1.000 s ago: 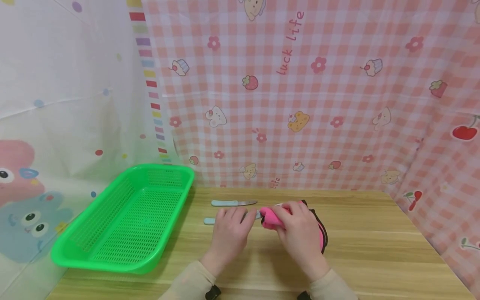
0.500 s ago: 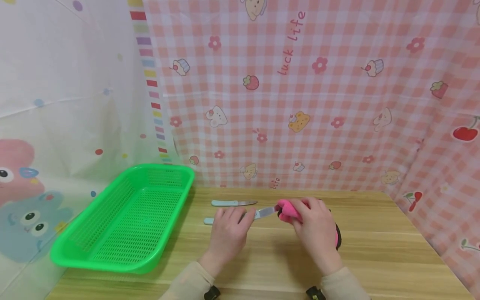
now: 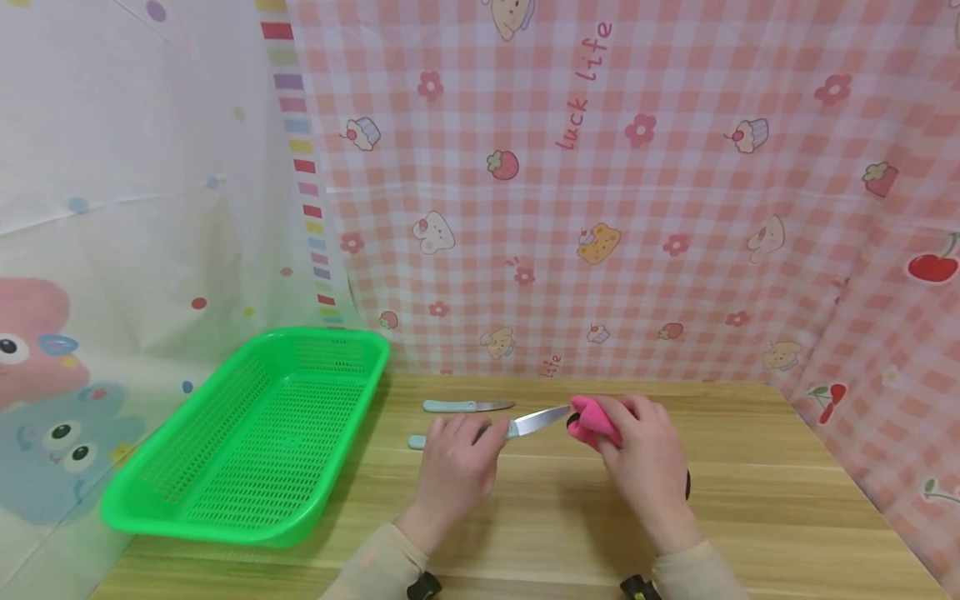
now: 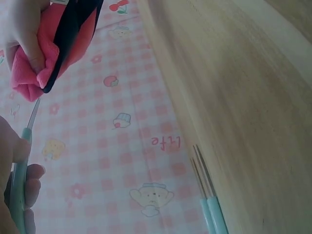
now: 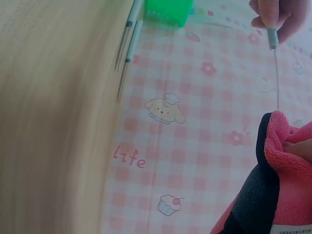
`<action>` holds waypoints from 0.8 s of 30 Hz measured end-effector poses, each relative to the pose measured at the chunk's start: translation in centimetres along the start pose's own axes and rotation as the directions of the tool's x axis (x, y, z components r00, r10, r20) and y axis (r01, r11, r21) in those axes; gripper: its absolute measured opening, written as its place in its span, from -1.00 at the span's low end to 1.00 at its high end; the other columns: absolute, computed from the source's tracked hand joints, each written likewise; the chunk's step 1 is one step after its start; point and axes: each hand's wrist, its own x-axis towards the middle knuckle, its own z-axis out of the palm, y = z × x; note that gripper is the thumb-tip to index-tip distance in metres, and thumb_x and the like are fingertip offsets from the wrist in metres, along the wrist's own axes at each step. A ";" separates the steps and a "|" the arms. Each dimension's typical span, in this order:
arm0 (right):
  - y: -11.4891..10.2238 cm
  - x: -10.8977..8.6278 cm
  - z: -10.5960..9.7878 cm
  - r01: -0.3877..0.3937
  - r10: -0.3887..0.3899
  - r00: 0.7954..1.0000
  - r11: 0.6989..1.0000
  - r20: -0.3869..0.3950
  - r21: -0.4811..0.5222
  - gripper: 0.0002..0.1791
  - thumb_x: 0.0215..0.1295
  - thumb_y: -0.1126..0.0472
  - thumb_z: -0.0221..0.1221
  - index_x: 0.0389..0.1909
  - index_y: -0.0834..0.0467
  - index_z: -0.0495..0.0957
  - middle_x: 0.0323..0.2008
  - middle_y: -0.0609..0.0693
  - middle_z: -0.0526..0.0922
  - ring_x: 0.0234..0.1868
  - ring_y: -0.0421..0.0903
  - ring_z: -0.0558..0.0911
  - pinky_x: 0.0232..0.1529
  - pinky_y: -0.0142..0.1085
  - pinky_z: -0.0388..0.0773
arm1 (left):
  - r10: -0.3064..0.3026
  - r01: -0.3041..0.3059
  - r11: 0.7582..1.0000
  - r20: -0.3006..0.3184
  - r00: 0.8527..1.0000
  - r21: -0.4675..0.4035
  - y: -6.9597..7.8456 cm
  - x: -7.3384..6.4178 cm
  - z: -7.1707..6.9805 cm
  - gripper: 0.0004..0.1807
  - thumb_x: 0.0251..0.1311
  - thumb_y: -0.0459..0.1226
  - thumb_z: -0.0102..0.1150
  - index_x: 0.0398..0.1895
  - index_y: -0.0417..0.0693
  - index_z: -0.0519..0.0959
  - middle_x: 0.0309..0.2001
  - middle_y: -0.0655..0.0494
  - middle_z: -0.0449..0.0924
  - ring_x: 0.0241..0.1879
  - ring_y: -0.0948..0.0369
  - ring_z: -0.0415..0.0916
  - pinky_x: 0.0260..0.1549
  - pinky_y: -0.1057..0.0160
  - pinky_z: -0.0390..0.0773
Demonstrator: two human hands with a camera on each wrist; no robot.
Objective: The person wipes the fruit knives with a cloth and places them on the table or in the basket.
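My left hand (image 3: 457, 458) grips a small knife (image 3: 542, 419) by its pale blue handle, its bare blade pointing right. The handle (image 4: 18, 190) lies between thumb and curled fingers in the left wrist view. Folded in my right hand (image 3: 645, 458) is a pink cloth (image 3: 595, 421) with a dark border. One folded end of the cloth sits right at the knife's tip; in the right wrist view the blade (image 5: 277, 80) reaches to the pink fold. A white label shows low on the cloth. The rest of it is hidden behind the right hand.
Two more knives with pale blue handles lie on the wooden table (image 3: 750, 500): one (image 3: 450, 407) behind the left hand, the other (image 3: 417, 442) partly hidden by it. A green plastic basket (image 3: 300, 533) stands at the left. Patterned sheets hang behind and beside the table.
My right hand has drawn the cloth rightward along the blade to its tip, baring the metal. The left hand with the knife has stayed almost still.
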 end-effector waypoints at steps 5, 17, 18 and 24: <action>-0.4 0.1 -0.5 0.011 -0.011 1.000 1.000 -0.007 0.008 -0.54 -0.23 0.36 0.58 -0.19 0.13 0.71 -0.31 0.15 0.62 -0.35 0.16 0.55 -0.39 -0.04 0.51 | -0.015 0.015 1.000 0.001 1.000 -0.024 0.0 0.0 -0.1 -0.86 0.26 -0.28 0.14 -0.21 -0.07 0.65 -0.39 0.09 0.59 -0.45 0.14 0.51 -0.51 0.24 0.27; -2.3 0.8 -1.3 0.136 -0.134 0.988 0.990 -0.081 0.028 -0.51 -0.28 0.16 0.63 -0.21 0.07 0.72 -0.36 0.09 0.62 -0.43 0.09 0.55 -0.52 -0.11 0.48 | -0.036 0.038 0.999 0.037 0.999 -0.037 -0.1 0.1 0.0 -0.84 0.20 -0.28 0.24 -0.16 -0.06 0.66 -0.35 0.09 0.62 -0.42 0.15 0.53 -0.47 0.23 0.30; -2.5 0.8 -1.2 0.147 -0.144 0.986 0.989 -0.082 0.030 -0.51 -0.28 0.14 0.63 -0.21 0.07 0.72 -0.37 0.09 0.62 -0.44 0.08 0.55 -0.53 -0.11 0.48 | -0.033 0.034 0.999 0.041 0.999 -0.032 0.0 0.2 0.0 -0.84 0.20 -0.28 0.25 -0.16 -0.06 0.66 -0.35 0.09 0.63 -0.42 0.15 0.53 -0.47 0.23 0.30; -3.5 0.6 -0.3 0.167 -0.165 0.985 0.985 -0.052 0.052 -0.48 -0.27 0.04 0.61 -0.18 0.06 0.72 -0.37 0.08 0.61 -0.44 0.07 0.55 -0.52 -0.08 0.50 | 0.000 0.000 1.000 0.032 0.999 0.003 0.1 0.5 0.2 -0.84 0.19 -0.33 0.19 -0.18 -0.07 0.66 -0.37 0.08 0.61 -0.43 0.13 0.52 -0.50 0.23 0.28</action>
